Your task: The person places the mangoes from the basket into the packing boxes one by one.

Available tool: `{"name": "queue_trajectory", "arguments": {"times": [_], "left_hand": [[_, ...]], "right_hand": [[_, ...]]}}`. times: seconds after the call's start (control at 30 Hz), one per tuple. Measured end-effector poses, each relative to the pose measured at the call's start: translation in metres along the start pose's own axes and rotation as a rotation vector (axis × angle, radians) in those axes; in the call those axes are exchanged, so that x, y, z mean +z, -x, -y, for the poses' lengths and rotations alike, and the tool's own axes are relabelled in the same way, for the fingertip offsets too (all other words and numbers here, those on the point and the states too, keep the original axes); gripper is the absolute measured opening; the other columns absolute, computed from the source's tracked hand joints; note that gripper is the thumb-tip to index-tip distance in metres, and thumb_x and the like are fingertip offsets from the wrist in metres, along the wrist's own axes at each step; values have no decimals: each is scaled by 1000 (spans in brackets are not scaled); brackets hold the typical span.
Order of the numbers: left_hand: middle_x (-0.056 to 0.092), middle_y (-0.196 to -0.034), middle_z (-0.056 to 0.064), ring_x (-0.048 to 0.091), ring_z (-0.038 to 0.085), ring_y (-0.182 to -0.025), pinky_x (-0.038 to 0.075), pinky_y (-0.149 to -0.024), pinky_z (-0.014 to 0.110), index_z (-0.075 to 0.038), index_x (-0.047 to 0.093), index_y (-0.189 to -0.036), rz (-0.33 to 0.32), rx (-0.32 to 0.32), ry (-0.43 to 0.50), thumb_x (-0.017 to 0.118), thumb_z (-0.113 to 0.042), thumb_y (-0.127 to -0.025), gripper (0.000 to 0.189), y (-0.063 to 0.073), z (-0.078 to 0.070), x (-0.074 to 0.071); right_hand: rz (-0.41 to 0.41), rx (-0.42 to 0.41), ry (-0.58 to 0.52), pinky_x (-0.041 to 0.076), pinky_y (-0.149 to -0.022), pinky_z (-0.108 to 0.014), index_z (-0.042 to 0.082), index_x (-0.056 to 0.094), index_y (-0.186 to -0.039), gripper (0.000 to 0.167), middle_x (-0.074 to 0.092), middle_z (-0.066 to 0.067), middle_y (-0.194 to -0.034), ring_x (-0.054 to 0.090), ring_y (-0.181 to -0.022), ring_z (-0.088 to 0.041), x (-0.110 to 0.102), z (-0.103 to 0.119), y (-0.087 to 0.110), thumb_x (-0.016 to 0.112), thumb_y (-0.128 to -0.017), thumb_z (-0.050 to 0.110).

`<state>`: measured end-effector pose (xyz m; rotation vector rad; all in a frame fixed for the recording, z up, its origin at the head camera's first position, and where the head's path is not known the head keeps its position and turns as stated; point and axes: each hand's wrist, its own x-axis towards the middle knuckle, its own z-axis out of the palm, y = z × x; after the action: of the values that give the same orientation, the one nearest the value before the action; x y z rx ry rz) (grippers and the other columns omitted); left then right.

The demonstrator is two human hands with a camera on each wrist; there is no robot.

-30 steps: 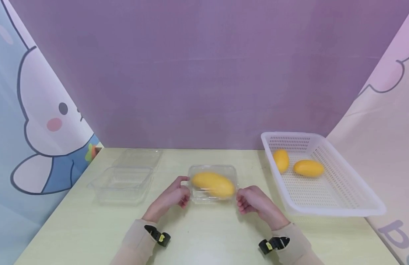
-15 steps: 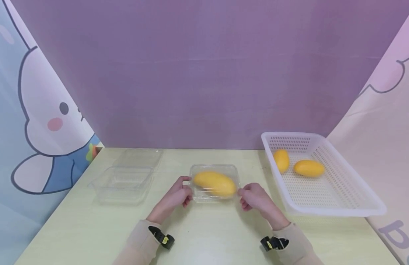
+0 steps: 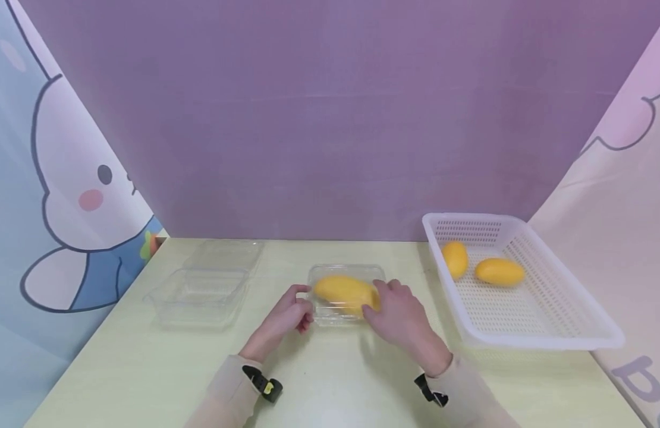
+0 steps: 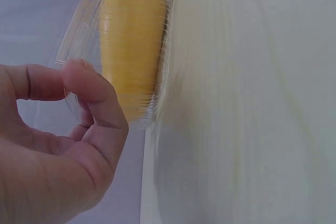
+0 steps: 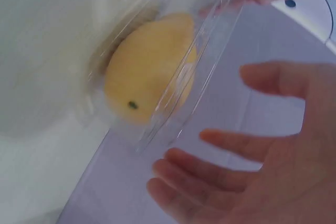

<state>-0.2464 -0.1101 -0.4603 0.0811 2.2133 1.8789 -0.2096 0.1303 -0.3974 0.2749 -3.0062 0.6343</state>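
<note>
On my feed, the left hand [image 3: 286, 315] pinches one side of the clear box [image 3: 330, 317]; the right hand [image 3: 401, 313], its grip wide, is at the other. I see the yellow fruit [image 3: 338, 290] inside the box.

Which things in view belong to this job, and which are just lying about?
Part of the job:
clear clamshell box, pinched by the left hand
mango inside it
right hand, open, at the box's right end
likely also: empty clamshell box, white basket, its two mangoes

Just around:
cartoon-print curtain
purple backdrop
black wrist straps
</note>
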Motion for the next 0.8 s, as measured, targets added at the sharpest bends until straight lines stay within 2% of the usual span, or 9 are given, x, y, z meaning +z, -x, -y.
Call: {"name": "queue_trajectory", "arguments": {"times": [0.13, 0.3, 0.57, 0.7, 0.8], "left_hand": [[58, -75, 8, 54, 17, -60, 47, -56, 28, 6, 42, -137, -34, -10, -10, 54, -3, -81, 59, 1, -2, 1], [60, -78, 12, 56, 18, -63, 49, -59, 28, 9, 48, -129, -72, -24, -13, 55, -2, -78, 53, 3, -5, 4], [62, -87, 15, 59, 19, -69, 54, -66, 31, 8, 52, -126, -104, -28, -24, 57, -3, -80, 47, 4, -7, 5], [63, -89, 18, 60, 19, -69, 55, -66, 31, 9, 52, -125, -105, -18, -25, 57, -2, -81, 45, 3, -6, 5], [62, -87, 16, 60, 19, -68, 56, -65, 31, 10, 53, -124, -107, -1, -55, 57, -3, -83, 44, 3, -5, 6]], "right_hand": [[-20, -150, 77, 49, -92, -58, 4, 57, -140, 61, 56, -23, -132, 52, -122, -43, 6, 12, -4, 70, -93, 39], [-3, -237, 132, 46, -97, -60, 9, 59, -140, 60, 54, -22, -138, 46, -130, -44, 13, 22, -9, 69, -92, 45], [66, -265, 217, 42, -102, -60, 15, 58, -143, 60, 53, -19, -140, 46, -131, -41, 19, 28, -17, 67, -94, 47], [89, -277, 273, 43, -101, -60, 15, 57, -144, 55, 53, -20, -139, 48, -128, -40, 20, 29, -19, 67, -96, 41], [97, -286, 317, 44, -100, -58, 15, 56, -144, 54, 54, -20, -139, 50, -126, -39, 20, 28, -20, 68, -97, 37]]}}
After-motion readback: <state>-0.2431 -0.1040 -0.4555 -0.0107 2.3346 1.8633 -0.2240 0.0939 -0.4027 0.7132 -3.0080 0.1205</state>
